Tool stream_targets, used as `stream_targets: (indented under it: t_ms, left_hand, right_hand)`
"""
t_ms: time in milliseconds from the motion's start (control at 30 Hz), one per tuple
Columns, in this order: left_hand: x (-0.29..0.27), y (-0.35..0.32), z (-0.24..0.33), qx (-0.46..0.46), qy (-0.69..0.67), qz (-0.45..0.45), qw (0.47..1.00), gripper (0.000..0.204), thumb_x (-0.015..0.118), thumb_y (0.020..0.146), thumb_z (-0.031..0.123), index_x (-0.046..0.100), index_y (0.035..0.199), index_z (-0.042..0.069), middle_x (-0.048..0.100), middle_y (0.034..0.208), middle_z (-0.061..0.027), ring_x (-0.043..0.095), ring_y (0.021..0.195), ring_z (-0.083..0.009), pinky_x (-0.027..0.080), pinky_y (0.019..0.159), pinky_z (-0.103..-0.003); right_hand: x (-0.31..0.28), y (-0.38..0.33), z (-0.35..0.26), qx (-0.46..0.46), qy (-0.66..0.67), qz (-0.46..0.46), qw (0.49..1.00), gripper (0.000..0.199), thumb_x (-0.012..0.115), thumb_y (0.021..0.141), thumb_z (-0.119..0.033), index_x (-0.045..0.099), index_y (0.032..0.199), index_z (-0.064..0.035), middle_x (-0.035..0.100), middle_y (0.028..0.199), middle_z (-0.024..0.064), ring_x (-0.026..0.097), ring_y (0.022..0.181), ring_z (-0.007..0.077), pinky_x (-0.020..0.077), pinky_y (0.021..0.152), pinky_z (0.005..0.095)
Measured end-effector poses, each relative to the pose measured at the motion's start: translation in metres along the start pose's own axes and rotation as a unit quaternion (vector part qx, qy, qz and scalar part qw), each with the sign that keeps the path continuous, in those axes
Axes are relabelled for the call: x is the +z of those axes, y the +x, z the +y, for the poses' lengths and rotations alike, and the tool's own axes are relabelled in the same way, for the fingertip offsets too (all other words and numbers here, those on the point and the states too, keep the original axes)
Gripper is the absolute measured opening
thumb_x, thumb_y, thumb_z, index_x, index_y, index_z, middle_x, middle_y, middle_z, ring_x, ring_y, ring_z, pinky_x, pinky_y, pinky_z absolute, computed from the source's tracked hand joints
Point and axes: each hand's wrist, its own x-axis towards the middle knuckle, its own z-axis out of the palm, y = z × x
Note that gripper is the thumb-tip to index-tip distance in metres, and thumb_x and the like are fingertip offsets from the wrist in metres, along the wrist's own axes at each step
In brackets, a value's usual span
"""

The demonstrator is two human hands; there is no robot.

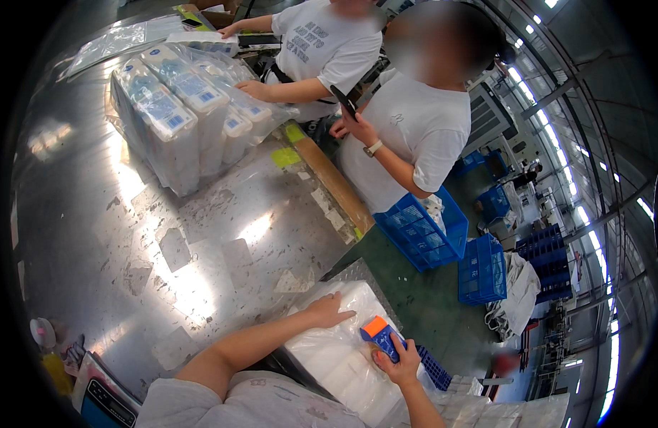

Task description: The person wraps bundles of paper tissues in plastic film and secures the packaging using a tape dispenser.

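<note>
Left hand: the left hand (329,311) is spread open, palm down on top of the bundle (336,351) — pressing flat, not gripping anything.
Right hand: the right hand (401,365) is wrapped around a tape gun (384,338), blue with an orange end. Solid grip.
Tape gun: right over the bundle, orange end pointing toward the left hand. Can't tell if it's actually touching the plastic.
Bundle: white stuff in clear film, right in front of the person, by the near right edge of the metal table (232,257).
Far end of table: a bunch of white packs (179,114) in a clear bag, and a co-worker (325,46) with one hand on it.
Other co-worker: a second person (414,132) stands beside, holding a dark phone-looking thing (345,103).
Floor: two blue crates (482,271) near a heap of white cloth (518,289).
</note>
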Motion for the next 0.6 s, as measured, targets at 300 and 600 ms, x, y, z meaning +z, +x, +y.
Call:
stream_targets:
  t_ms: [300, 600]
  left_hand:
    - [0.002, -0.015, 0.020, 0.042, 0.156, 0.093, 0.982, 0.082, 0.048, 0.081, 0.055, 0.029, 0.127, -0.010, 0.050, 0.112, -0.0292, 0.052, 0.103, -0.0380, 0.042, 0.086, -0.043]
    - [-0.006, -0.017, 0.026, 0.027, 0.117, 0.048, 0.992, 0.079, 0.050, 0.081, 0.053, 0.030, 0.125, -0.010, 0.053, 0.106, -0.0277, 0.054, 0.099, -0.0368, 0.044, 0.082, -0.042]
  right_hand:
    - [-0.001, 0.001, -0.001, 0.008, -0.002, 0.002, 1.000, 0.053, 0.071, 0.065, -0.036, 0.060, 0.110, -0.0100, 0.052, 0.079, 0.0136, 0.054, 0.065, 0.0280, 0.0455, 0.055, 0.0343]
    - [-0.002, 0.005, -0.005, 0.009, -0.012, -0.002, 1.000, 0.055, 0.073, 0.064, -0.038, 0.060, 0.109, -0.0101, 0.051, 0.078, 0.0127, 0.054, 0.064, 0.0273, 0.0452, 0.053, 0.0340]
